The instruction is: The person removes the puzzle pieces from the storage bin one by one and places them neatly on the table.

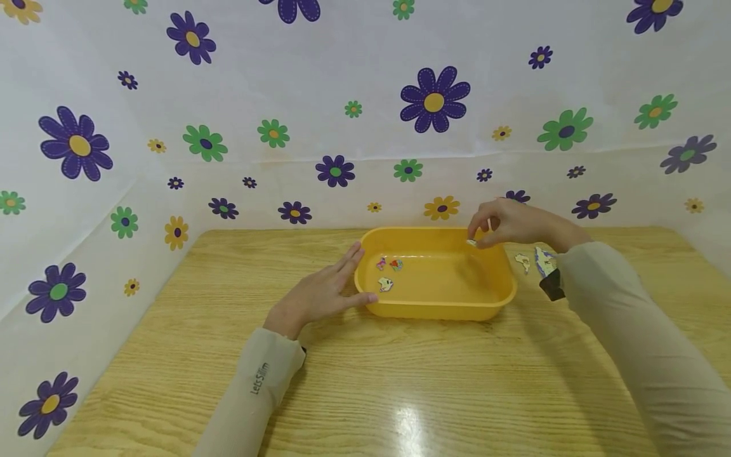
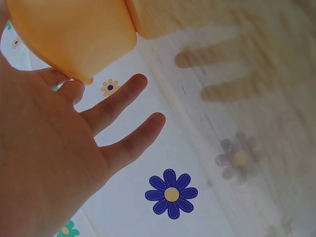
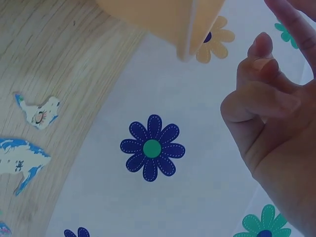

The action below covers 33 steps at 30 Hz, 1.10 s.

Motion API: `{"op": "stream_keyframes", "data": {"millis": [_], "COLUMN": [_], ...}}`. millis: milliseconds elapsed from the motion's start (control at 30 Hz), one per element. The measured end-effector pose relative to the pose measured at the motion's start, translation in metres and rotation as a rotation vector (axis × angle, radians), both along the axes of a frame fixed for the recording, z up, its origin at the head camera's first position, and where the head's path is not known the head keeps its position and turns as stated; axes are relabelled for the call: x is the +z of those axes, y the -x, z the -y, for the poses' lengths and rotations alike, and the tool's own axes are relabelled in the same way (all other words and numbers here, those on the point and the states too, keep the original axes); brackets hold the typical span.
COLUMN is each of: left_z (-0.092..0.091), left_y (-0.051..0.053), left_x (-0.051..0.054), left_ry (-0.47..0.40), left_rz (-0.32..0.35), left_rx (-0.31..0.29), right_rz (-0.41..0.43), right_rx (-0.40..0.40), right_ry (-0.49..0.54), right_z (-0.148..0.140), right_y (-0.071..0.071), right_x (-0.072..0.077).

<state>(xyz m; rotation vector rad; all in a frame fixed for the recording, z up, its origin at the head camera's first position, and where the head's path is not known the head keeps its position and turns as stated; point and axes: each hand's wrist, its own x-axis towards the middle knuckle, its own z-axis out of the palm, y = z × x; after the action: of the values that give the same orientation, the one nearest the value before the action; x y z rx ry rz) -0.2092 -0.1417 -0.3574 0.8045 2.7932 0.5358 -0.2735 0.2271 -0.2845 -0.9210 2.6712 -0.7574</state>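
Observation:
A yellow plastic basin (image 1: 440,311) stands on the table. My left hand (image 1: 322,295) lies against its left end, fingers stretched along the outside and thumb on the front rim. In the left wrist view the same hand (image 2: 54,143) has two fingers extended free of the rim. Over the basin's right end, my right hand (image 1: 505,223) pinches a small pale cutout (image 1: 471,242) between thumb and fingers. The right wrist view shows that hand (image 3: 271,113) with curled fingers, its cutout hidden. Inside the basin lie a pale cutout (image 1: 386,284), a red-green one (image 1: 396,264) and a pink one (image 1: 381,264).
Right of the basin, a small pale cutout (image 1: 522,261) and a larger blue-edged one (image 1: 544,260), partly behind the right sleeve, lie on the wooden table (image 1: 365,381). A white flowered cloth (image 1: 354,70) hangs behind and at the left.

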Motion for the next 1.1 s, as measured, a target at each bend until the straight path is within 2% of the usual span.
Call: {"op": "stream_keyframes", "data": {"millis": [567,767,1100], "left_z": [0.001,0.001,0.001], "left_y": [0.000,0.000,-0.001], "left_x": [0.000,0.000,0.001], "left_ry": [-0.007,-0.011,-0.011], "left_rz": [-0.002,0.009,0.015], "left_rx": [-0.003,0.004,0.002], "right_rz": [-0.074,-0.068,-0.089], "right_rx": [-0.077,-0.109,-0.110], "right_ry": [-0.038,-0.060,-0.085], "right_z": [-0.039,-0.053,-0.083], "right_y": [-0.006,-0.007,-0.012], "right_x": [-0.004,-0.005,-0.011]}}
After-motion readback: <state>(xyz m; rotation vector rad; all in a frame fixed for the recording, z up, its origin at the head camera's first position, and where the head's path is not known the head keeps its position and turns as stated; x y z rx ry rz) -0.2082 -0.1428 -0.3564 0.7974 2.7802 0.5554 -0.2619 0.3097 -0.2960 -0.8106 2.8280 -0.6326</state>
